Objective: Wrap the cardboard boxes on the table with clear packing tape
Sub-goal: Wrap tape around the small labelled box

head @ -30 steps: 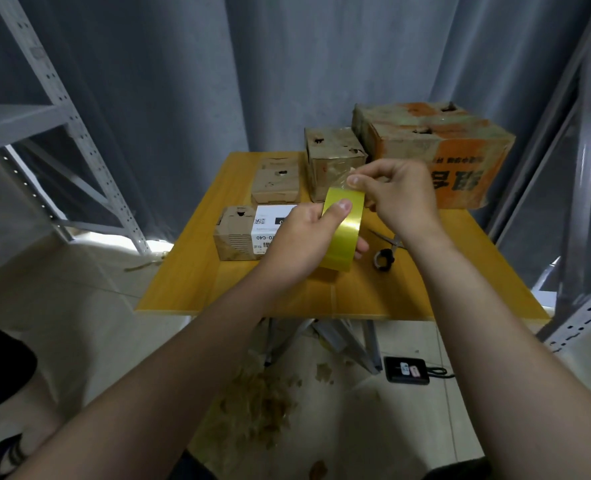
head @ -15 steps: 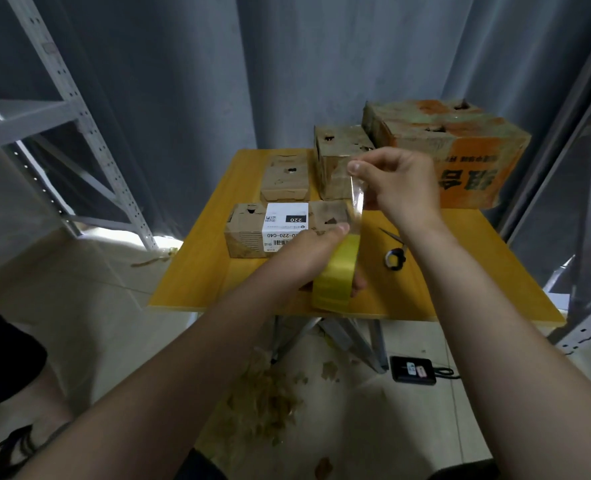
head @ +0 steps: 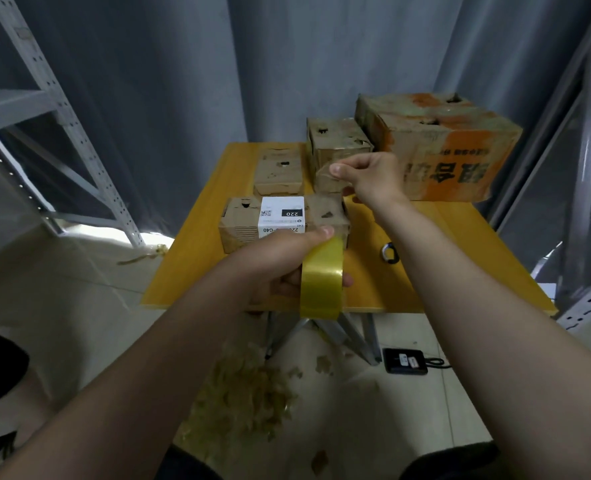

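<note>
Step in hand imo: pulling a length of tape off, nothing stuck to a box yet afaict. Left hand (head: 276,268) is wrapped round the tape roll (head: 322,275), thumb on the top edge, held over the near edge of the table (head: 197,244). Right hand (head: 367,178) pinches the free end of the tape strip (head: 325,183) btw thumb and fingers, up over the boxes. The strip runs clear from roll to pinch and is hard to see.

Closest target is prob the labelled box (head: 283,220), just behind the roll, w/ a white sticker on top. Next move calls for laying the loose end down flat on a box face and pressing it before rolling round. Film like this prob folds onto itself if it goes slack, so keep it taut.

Other stuff: a small box (head: 279,173) behind that one, a mid box (head: 335,143) beside it, and a big orange box (head: 439,143) at the far right. Scissors (head: 390,252) lie on the table under the right forearm, handy for the cut. Boxes sit close together, so the labelled one prob needs lifting or turning to get tape underneath. Tape scraps (head: 245,393) litter the floor, plus a black device (head: 405,361).
</note>
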`<state>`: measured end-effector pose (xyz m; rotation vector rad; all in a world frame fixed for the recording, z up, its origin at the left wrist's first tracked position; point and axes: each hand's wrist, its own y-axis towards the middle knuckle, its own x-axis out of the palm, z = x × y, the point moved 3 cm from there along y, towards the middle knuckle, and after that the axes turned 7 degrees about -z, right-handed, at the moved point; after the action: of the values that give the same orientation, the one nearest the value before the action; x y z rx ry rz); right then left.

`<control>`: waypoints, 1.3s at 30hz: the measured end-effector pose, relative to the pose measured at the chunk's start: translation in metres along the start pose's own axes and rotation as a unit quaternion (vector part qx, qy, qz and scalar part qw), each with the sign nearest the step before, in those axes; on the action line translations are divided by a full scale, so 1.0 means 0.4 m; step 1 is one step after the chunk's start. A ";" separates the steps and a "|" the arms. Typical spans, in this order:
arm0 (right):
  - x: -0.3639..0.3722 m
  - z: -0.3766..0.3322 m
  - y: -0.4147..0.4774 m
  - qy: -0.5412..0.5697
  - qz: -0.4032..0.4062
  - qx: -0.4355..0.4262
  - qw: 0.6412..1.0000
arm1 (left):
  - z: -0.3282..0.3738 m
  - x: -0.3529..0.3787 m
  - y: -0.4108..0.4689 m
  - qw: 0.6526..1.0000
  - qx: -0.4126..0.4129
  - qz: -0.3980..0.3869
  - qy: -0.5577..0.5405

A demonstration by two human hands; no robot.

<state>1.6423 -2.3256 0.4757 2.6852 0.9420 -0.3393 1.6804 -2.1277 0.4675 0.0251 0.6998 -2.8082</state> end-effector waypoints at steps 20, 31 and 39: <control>0.039 0.097 -0.072 0.042 -0.068 0.096 0.992 | -0.073 0.018 -0.030 0.997 -0.064 -0.033 -0.034; 0.038 0.043 -0.188 0.036 -0.089 0.094 0.991 | -0.105 0.056 -0.127 0.996 -0.045 -0.058 -0.048; 0.019 0.024 -0.191 -0.004 -0.091 0.075 0.993 | -0.102 0.106 -0.109 0.991 -0.055 -0.088 -0.090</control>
<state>1.5984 -2.2670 0.4508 2.7349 1.2074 -0.4757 1.6270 -2.0811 0.4482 -0.3212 0.8489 -2.8824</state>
